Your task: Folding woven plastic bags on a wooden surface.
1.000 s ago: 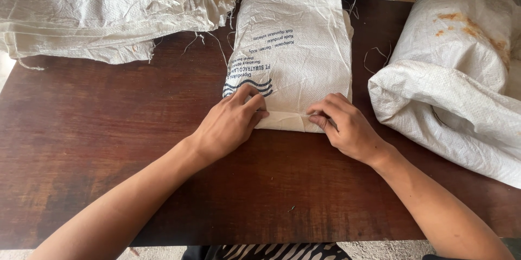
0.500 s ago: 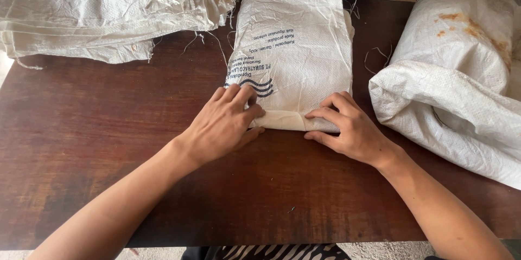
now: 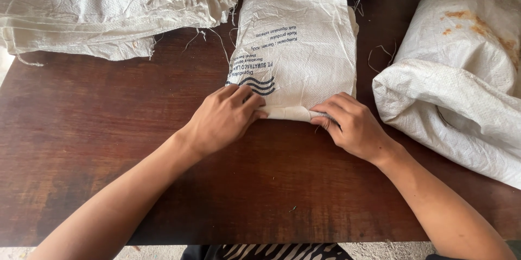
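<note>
A flat white woven sack (image 3: 298, 48) with dark print lies lengthwise on the dark wooden table (image 3: 108, 146), its near end turned up into a narrow roll. My left hand (image 3: 225, 119) grips the left part of that rolled end, fingers curled over it. My right hand (image 3: 353, 127) pinches the right part of the roll, fingertips on the fold. Both hands sit at the sack's near edge, a short gap between them.
A pile of folded white sacks (image 3: 103, 10) fills the table's far left. A bulky, stuffed white sack (image 3: 461, 75) with orange stains lies at the right. Loose threads (image 3: 380, 54) trail beside the printed sack. The table's front edge runs near the bottom.
Both hands have rolled the sack's near end a little farther away from me, so the fold is thicker and covers more of the printed mark.
</note>
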